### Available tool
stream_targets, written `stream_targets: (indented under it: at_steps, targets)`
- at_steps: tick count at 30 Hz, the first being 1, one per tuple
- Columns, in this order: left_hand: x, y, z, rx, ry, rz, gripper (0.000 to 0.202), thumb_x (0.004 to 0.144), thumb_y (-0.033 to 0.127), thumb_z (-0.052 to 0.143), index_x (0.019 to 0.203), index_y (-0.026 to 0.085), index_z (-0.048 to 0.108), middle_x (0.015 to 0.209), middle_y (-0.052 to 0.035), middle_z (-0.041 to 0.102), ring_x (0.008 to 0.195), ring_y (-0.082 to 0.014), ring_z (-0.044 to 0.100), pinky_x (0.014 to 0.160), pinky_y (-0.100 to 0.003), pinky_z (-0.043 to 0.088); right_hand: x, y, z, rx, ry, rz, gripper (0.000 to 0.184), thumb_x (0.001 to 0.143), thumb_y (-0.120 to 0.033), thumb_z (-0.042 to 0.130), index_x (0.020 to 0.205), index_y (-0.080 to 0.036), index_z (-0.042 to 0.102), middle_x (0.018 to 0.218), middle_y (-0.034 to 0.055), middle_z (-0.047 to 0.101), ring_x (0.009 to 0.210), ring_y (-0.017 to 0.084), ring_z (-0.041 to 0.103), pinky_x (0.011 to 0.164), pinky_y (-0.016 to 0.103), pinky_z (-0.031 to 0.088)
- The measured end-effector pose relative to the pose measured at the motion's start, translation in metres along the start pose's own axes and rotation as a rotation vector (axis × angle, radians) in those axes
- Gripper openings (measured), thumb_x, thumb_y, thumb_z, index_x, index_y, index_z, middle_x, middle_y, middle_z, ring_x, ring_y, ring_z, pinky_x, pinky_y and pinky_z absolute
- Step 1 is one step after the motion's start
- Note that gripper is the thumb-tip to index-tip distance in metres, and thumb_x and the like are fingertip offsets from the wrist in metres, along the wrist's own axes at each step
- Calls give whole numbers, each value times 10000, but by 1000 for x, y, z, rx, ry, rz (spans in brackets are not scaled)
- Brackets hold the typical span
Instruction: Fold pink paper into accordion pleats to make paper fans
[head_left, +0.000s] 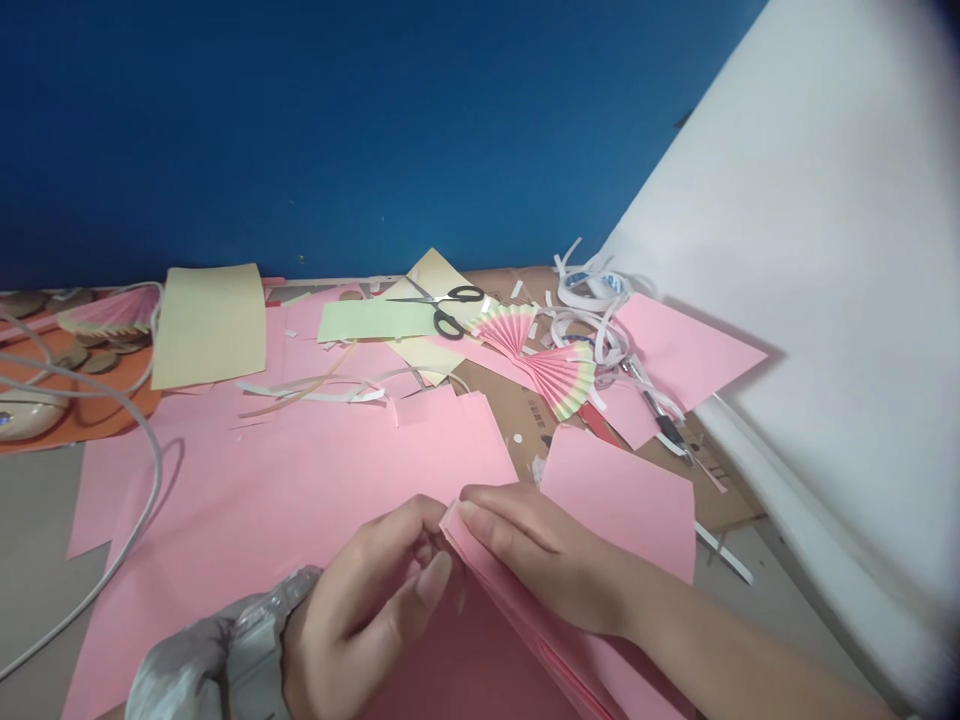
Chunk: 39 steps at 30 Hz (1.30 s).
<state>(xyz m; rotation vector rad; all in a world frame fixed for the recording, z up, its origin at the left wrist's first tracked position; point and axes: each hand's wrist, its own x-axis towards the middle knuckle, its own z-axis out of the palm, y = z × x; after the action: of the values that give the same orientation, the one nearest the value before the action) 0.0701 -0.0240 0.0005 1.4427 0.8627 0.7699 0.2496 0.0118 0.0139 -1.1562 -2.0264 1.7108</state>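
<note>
A folded strip of pink paper [512, 605], several layers thick, runs from the lower edge of the view up to my hands. My right hand [540, 540] is closed over its far end, thumb on top and fingers along the far side. My left hand [375, 580] is curled at the same end, its index fingertip against the paper's tip and its thumb beside the near edge. Some of its fingertips are hidden. Large pink sheets [247, 480] lie flat beneath and left of both hands.
Beyond the hands lie black-handled scissors [448, 325], a green paper strip [367, 320] and a pleated pink-and-green paper bow [536, 358]. A pen [664, 420] and white tape rolls [589, 288] are at right. A white cable [154, 490] and a mouse [30, 415] occupy the left.
</note>
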Motion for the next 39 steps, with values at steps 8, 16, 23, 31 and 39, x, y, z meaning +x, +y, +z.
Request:
stream_targets:
  at_steps: [8,16,23,31,39]
  targets:
    - [-1,-2,-1,137,3,-46,205,932,295,327,791,192,434,732,-1,496,681,-132,462,634,-236,391,0,-1,0,-85,-1,-4,352,971,-341,244,675,-186,356,659,-38,405,629,103,419,578,237,317]
    - [6,-8,-2,228,80,-83,199,900,320,392,797,181,492,632,20,472,596,-124,453,553,-224,373,0,-2,3,-253,63,-79,360,970,-341,245,645,-190,279,617,-43,387,557,94,380,527,238,268]
    - [9,-8,-3,143,93,-199,282,890,379,432,698,176,465,579,14,552,515,-93,471,482,-192,359,-2,8,-4,-216,24,-250,414,911,-544,263,693,-198,325,644,-42,391,556,97,368,527,231,279]
    - [11,-7,-2,69,139,-233,328,890,436,426,679,185,442,532,35,536,483,-86,475,479,-195,359,-2,-1,3,-338,108,-61,320,890,-298,416,623,-189,276,540,-66,329,488,76,328,472,222,240]
    - [11,-9,-1,-21,97,-221,325,894,454,411,703,192,438,531,38,529,475,-88,473,476,-205,360,-2,-10,-8,-169,-55,94,315,905,-367,404,662,-195,301,618,-57,333,548,84,332,473,218,252]
